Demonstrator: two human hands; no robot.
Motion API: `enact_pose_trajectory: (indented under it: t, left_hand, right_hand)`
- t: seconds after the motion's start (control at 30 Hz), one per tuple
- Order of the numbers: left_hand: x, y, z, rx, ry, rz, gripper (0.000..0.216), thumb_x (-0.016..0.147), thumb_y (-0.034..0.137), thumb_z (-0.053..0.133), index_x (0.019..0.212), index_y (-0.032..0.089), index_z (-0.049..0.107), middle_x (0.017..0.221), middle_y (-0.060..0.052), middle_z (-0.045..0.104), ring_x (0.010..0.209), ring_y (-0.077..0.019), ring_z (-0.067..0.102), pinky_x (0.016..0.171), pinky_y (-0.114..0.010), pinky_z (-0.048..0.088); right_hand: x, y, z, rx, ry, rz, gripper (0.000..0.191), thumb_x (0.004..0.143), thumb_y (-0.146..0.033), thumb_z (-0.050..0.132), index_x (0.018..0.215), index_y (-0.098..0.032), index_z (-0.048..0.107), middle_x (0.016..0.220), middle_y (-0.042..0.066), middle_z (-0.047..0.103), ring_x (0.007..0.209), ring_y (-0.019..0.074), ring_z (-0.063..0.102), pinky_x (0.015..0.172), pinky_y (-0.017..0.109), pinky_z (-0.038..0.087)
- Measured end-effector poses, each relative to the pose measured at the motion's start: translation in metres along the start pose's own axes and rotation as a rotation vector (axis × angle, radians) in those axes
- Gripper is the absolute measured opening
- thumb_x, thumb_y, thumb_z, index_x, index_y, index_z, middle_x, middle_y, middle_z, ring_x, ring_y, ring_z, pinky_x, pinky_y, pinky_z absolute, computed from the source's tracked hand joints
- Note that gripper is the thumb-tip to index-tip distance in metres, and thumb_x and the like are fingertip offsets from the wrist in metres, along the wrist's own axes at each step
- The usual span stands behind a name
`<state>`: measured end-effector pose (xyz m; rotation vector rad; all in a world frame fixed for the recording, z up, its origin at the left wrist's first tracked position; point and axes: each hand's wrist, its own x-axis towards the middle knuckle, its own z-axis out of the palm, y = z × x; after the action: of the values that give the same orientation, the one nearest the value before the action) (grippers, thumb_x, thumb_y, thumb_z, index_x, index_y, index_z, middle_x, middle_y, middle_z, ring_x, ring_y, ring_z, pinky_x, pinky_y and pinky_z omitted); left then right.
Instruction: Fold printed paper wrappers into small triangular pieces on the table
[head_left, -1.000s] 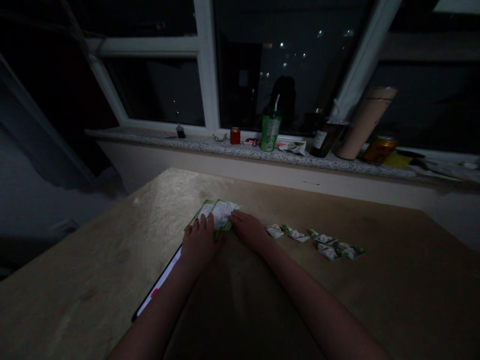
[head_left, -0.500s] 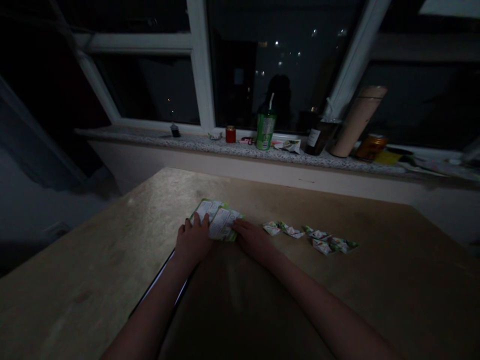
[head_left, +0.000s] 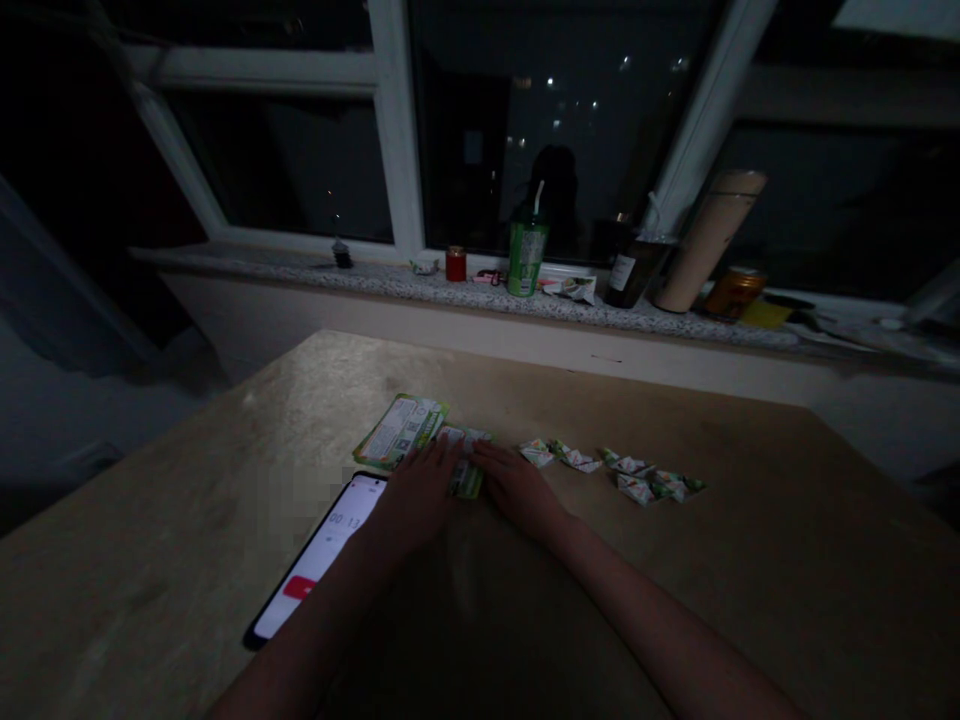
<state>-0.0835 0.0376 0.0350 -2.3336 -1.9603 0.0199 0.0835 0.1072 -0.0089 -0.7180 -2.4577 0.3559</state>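
- Black-rimmed smartphone with a lit screen (head_left: 324,548): flat, toward the tabletop (head_left: 187,560)'s left edge.
- Stack of green-and-white printed paper sheets (head_left: 400,431): toward the far left corner, beyond the phone.
- Left hand (head_left: 424,490): palm down, fingers extended over a separate green-and-white paper sheet (head_left: 466,484); whether it pinches, I cannot tell.
- Sheet: under both hands' fingers, about equally near each; long axis hidden.
- Right hand (head_left: 517,484): fingertips at the sheet's right side, unclenched; grip unclear.
- Small folded green-and-white paper pieces (head_left: 628,465): beyond it, strung toward the right edge.
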Motion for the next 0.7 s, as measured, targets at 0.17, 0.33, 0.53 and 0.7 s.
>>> enact_pose_trajectory:
  t: [0.17, 0.33, 0.53, 0.7]
  left_hand:
    - [-0.005, 0.022, -0.002, -0.038, 0.013, 0.047, 0.058, 0.081, 0.019, 0.051, 0.137, 0.007, 0.037, 0.142, -0.019, 0.038, 0.131, -0.0284, 0.035, 0.107, -0.044, 0.026]
    - [-0.011, 0.037, -0.002, -0.085, -0.016, 0.107, 0.061, 0.080, 0.019, 0.053, 0.137, 0.007, 0.035, 0.142, -0.019, 0.038, 0.131, -0.0291, 0.035, 0.106, -0.045, 0.027]
    - [-0.022, 0.060, -0.009, -0.079, -0.143, 0.140, 0.063, 0.077, 0.023, 0.053, 0.136, 0.008, 0.038, 0.142, -0.017, 0.038, 0.128, -0.0289, 0.039, 0.102, -0.044, 0.034]
    - [-0.029, 0.078, -0.014, -0.073, -0.161, 0.184, 0.063, 0.078, 0.025, 0.053, 0.136, 0.005, 0.038, 0.142, -0.018, 0.038, 0.127, -0.0304, 0.040, 0.103, -0.045, 0.033]
  right_hand:
    - [-0.009, -0.003, -0.006, 0.053, 0.022, -0.052, 0.041, 0.081, -0.005, 0.043, 0.119, -0.013, 0.058, 0.128, 0.014, 0.055, 0.124, 0.0212, 0.047, 0.103, 0.041, 0.040]
    - [-0.036, -0.003, -0.015, 0.074, 0.014, -0.017, 0.044, 0.080, -0.004, 0.045, 0.122, -0.014, 0.056, 0.130, 0.014, 0.053, 0.124, 0.0211, 0.046, 0.104, 0.041, 0.040]
    - [-0.069, -0.011, -0.029, 0.108, -0.070, -0.032, 0.050, 0.078, -0.004, 0.046, 0.125, -0.018, 0.053, 0.134, 0.011, 0.050, 0.126, 0.0202, 0.043, 0.104, 0.039, 0.039]
    - [-0.086, -0.018, -0.047, 0.018, -0.133, -0.037, 0.051, 0.078, -0.006, 0.048, 0.126, -0.023, 0.053, 0.131, 0.007, 0.054, 0.127, 0.0209, 0.042, 0.109, 0.045, 0.030]
